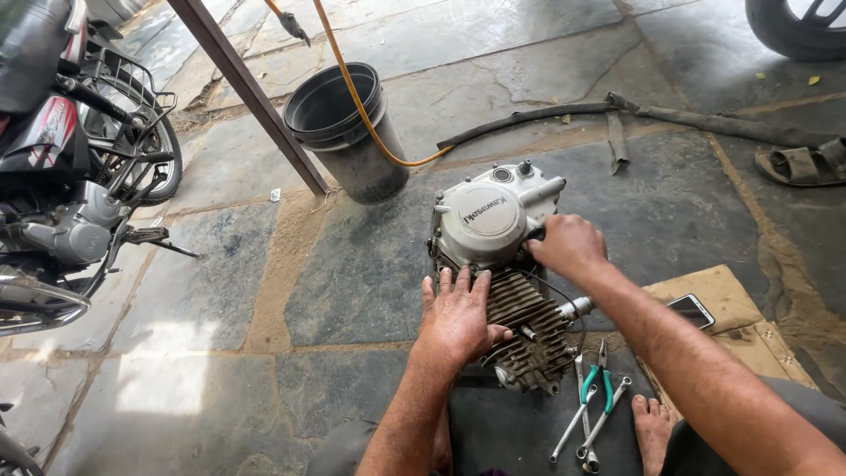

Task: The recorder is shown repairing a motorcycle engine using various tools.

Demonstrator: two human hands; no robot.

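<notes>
While flat on engine [502, 264], left hand [456, 313]

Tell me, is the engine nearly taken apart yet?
Not nearly. Done: the engine sits out on the stone floor, with wrenches and pliers laid beside it. In hand: the left hand presses flat on the finned cylinder, and the right hand grips the round side cover. Left: that cover is still on.

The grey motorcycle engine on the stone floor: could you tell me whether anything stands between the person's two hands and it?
Nothing visible does. The left hand lies flat on the finned cylinder of the grey motorcycle engine, and the right hand rests against the side of its rounded cover. The green-handled pliers and spanners lie beside it.
</notes>
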